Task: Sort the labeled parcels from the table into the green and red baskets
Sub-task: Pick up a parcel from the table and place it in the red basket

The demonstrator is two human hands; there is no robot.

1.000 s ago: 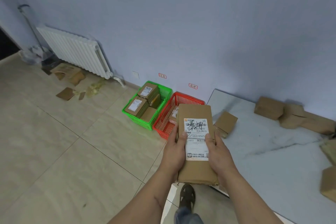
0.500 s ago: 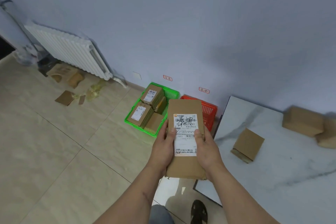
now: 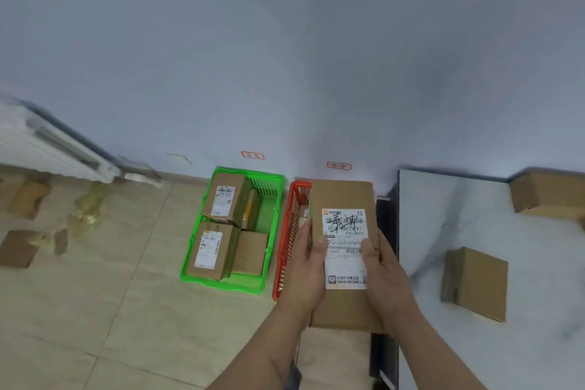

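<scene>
Two bare hands hold one flat brown parcel [image 3: 343,196] out in front of the person, its long side running away from them. The left hand [image 3: 305,275] grips the parcel's left edge and the right hand [image 3: 384,272] grips the right edge; both thumbs press on the white shipping label [image 3: 345,247] on top, while the other fingers curl underneath out of sight. The label carries a barcode and handwritten black marks. The parcel hangs over the red basket [image 3: 286,247], hiding most of it. Just left of the red basket, on the tiled floor [image 3: 95,310], sits the green basket [image 3: 272,231], holding several brown parcels, two with labels facing up. Both baskets stand against a pale wall, each under a small red-edged tag. At right, a white marbled desk [image 3: 443,215] carries a small brown box [image 3: 474,282] and, farther back, another box [image 3: 547,196]. A white radiator [image 3: 47,149] sits far left, with cardboard scraps on the floor below.
</scene>
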